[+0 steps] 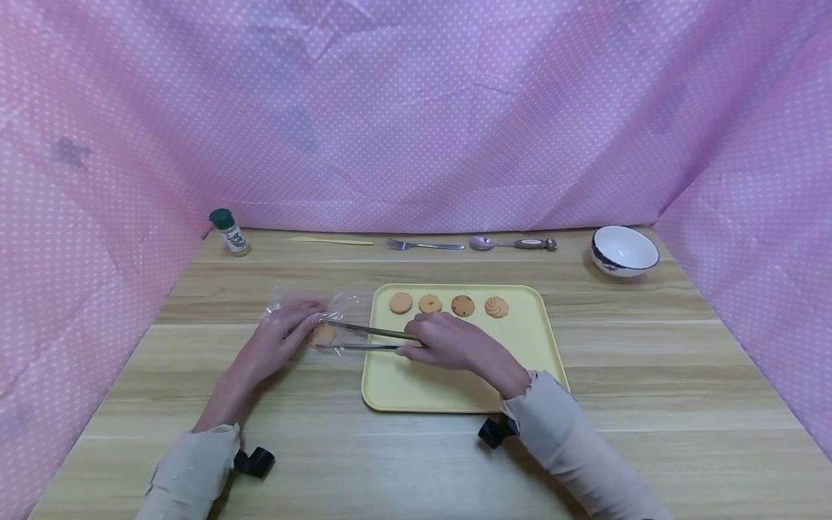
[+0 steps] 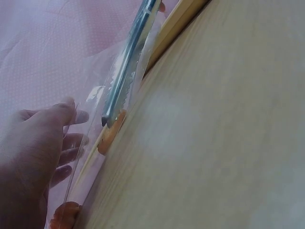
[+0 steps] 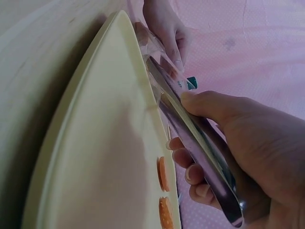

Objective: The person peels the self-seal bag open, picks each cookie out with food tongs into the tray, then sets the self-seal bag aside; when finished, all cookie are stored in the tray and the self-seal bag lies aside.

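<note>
My left hand [image 1: 286,331] pinches the upper side of a clear plastic bag [image 2: 97,90] lying on the table left of the tray. My right hand [image 1: 451,343] grips metal tongs [image 3: 190,138], which reach leftward over the tray's edge into the bag. In the head view the tong arms stand apart, their tips beside a round cookie [image 1: 322,334] inside the bag. The left wrist view shows that cookie [image 2: 112,135] right at the serrated tips, and another cookie [image 2: 66,214] deeper in the bag. Several differently shaped cookies [image 1: 463,305] form a row along the back of the yellow tray [image 1: 416,390].
Along the table's back lie a pale yellow knife [image 1: 331,240], a fork [image 1: 425,245] and a purple spoon [image 1: 484,243]. A green-capped jar [image 1: 230,232] stands at the back left, a white bowl [image 1: 625,249] at the back right. A pink dotted cloth [image 1: 416,115] hangs behind.
</note>
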Available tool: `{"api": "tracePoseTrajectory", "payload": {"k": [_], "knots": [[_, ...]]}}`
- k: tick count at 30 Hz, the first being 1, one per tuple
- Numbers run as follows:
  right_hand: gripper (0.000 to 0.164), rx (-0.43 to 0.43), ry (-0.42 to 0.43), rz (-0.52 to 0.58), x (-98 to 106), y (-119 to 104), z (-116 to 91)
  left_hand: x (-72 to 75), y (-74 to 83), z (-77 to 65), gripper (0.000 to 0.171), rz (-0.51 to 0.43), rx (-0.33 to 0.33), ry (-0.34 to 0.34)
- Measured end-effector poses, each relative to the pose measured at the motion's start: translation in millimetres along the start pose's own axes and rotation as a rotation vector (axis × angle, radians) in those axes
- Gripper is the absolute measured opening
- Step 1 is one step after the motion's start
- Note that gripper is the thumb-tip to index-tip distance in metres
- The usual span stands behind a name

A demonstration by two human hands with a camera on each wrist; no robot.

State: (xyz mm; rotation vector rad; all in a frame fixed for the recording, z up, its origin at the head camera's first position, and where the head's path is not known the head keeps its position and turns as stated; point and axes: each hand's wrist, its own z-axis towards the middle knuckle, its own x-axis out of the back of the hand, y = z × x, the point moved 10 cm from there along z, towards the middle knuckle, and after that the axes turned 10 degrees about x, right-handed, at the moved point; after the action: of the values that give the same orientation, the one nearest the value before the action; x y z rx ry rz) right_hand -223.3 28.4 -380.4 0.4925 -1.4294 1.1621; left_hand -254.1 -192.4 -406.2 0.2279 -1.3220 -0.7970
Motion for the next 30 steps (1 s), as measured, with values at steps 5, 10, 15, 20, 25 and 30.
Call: {"api": "tracePoseTrajectory", "payload": {"k": [5,10,15,20,25,30], "knots": [[0.033,0.000,-0.007,-0.011,-0.3,-1.3,1.9,-0.6,-0.8,0.4,0.028,-0.003,0.001,-0.008],[0.029,0.003,-0.017,-0.034,-0.6,-3.3,3.7,-0.6,-0.2,-0.1,0.028,0.006,-0.014,-0.006],[0.026,0.028,-0.013,-0.069,-0.1,-6.3,4.9,-1.1,-1.6,-0.8,0.028,0.009,-0.001,-0.006],[0.027,0.073,-0.005,-0.097,0.4,-10.3,4.9,-2.0,-1.7,-0.9,0.029,0.007,0.011,-0.019],[0.030,0.099,-0.002,-0.104,1.7,-12.7,2.3,-1.3,-1.0,-0.3,0.030,0.006,0.018,-0.026],[0.032,0.107,0.009,-0.114,4.8,-13.1,-2.2,-0.5,-1.8,-0.2,0.031,0.010,0.030,-0.028]]}}
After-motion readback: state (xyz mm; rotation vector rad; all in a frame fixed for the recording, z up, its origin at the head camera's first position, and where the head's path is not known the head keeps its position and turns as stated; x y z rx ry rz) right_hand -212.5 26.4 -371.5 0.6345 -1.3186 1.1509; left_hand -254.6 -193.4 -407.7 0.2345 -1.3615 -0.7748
